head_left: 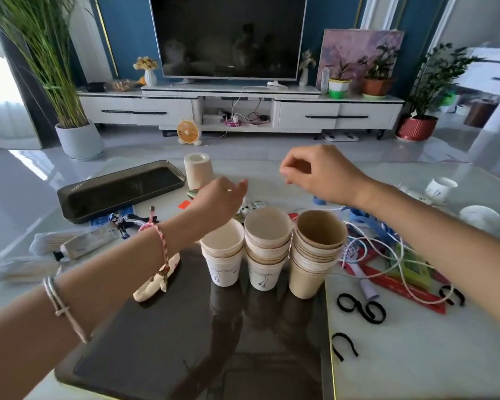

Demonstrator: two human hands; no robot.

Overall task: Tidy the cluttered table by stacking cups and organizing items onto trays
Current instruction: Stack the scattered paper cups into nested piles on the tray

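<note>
Three paper cup stacks [267,246] stand side by side on near dark tray [156,342]: light, thin-walled, crushable, so grip low round the base cup; right hand [315,174] curled thumb-to-forefinger on nothing visible, left hand [223,197] fingertips hidden, can't tell.

Three upright paper-cup stacks [267,249] abreast on near tray [156,342] — far tray [122,192] rear-left.

A dark television [228,36] stands on a white cabinet [306,114].
</note>
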